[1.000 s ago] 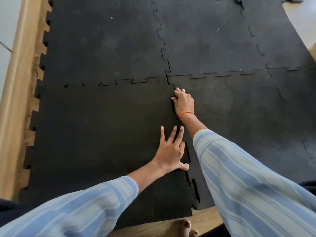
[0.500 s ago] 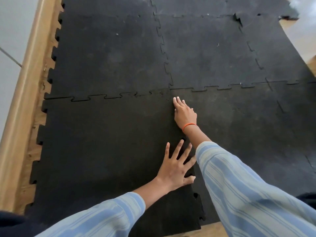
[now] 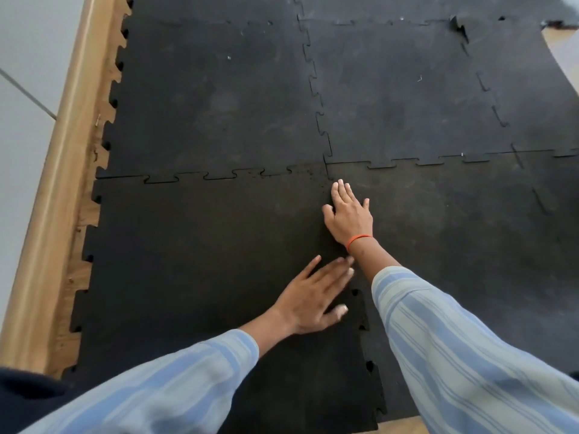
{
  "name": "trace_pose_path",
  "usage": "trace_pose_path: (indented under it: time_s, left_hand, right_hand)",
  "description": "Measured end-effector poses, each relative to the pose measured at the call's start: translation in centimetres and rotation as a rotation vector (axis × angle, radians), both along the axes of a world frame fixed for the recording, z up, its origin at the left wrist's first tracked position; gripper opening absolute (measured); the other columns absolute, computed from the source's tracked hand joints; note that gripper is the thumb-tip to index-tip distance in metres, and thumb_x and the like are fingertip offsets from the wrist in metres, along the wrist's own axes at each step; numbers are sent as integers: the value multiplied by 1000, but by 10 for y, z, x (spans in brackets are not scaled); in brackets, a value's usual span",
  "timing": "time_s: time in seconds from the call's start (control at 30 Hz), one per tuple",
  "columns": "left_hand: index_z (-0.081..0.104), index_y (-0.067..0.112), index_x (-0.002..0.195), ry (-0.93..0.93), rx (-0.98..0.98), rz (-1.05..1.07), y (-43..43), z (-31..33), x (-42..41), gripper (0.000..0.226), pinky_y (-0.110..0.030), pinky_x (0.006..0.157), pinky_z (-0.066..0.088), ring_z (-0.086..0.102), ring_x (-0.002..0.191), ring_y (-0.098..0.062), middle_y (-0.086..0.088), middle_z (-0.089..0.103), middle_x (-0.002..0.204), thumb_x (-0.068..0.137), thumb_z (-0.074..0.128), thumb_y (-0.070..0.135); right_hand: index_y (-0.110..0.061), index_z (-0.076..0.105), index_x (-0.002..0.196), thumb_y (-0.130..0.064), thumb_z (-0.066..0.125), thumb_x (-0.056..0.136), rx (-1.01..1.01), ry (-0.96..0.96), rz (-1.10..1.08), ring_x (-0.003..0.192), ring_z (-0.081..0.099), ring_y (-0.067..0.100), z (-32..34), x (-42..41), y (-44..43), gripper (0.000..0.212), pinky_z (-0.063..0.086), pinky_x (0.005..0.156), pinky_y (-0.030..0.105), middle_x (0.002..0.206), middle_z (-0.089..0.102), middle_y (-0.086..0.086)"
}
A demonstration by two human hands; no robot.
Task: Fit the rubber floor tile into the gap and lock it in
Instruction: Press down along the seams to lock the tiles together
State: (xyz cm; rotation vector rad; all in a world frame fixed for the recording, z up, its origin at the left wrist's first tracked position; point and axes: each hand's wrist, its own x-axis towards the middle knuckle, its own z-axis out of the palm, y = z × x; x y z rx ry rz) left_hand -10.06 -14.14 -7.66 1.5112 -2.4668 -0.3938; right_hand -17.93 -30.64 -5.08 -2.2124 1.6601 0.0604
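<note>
The black rubber floor tile (image 3: 200,261) lies at the near left, its toothed edges meeting the neighbouring tiles. My right hand (image 3: 349,216), with an orange band at the wrist, rests flat with fingers together on the seam between this tile and the tile to its right (image 3: 463,245), just below the corner where the tiles meet. My left hand (image 3: 313,297) lies flat, fingers spread, on the tile's right edge lower down the same seam. Near the bottom of that seam small gaps show between the teeth. Neither hand holds anything.
More black interlocking tiles (image 3: 219,98) cover the floor ahead and to the right. A wooden skirting board (image 3: 59,189) and pale wall run along the left, with bare wooden floor (image 3: 91,214) showing beside the tile teeth. A lifted tile corner (image 3: 459,28) sits at the far right.
My right hand has flattened and its fingers now lie straight on the seam. My left hand has shifted slightly and turned toward the seam. The view has moved closer.
</note>
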Motion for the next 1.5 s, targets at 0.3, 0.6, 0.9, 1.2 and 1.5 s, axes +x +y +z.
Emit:
trace_pose_path:
  time_s: [0.3,0.6,0.9,1.2,1.5]
  left_hand:
    - [-4,18,152,-172,207,478,-79,-4,73,65,-41,116,-8,-8,146,-13,3,-10,160,98,15,50]
    - [-11,27,151,-203,444,312,-126,20,70,64,-54,113,-10,-20,144,-18,7,-23,157,99,17,52]
    - [-20,28,148,-258,598,299,-135,24,50,92,-60,110,-10,-29,141,-27,3,-36,152,86,30,74]
    - [-26,28,145,-314,570,314,-132,21,47,91,-60,110,-10,-31,140,-28,1,-39,150,86,25,75]
    - [-25,28,146,-293,559,305,-127,24,48,90,-59,110,-11,-29,140,-27,0,-37,152,86,25,74]
  right_hand:
    - [-22,-10,150,-74,12,84,1,86,80,145,-17,7,-20,-11,6,86,-13,115,45,157,-17,-12]
    - [-23,2,151,-40,17,102,25,-13,38,147,-9,10,-17,-24,9,54,-8,119,41,161,-4,-8]
    - [-18,7,151,-45,19,100,-34,86,-401,148,-6,20,-24,-30,62,59,-2,116,56,161,-3,4]
    - [-16,3,151,-39,18,102,-76,157,-356,148,-4,21,-27,-23,56,57,-4,113,61,161,-1,3]
    - [-19,2,151,-41,14,101,-36,91,-413,148,-6,17,-23,-47,106,56,-5,115,58,161,-3,-4]
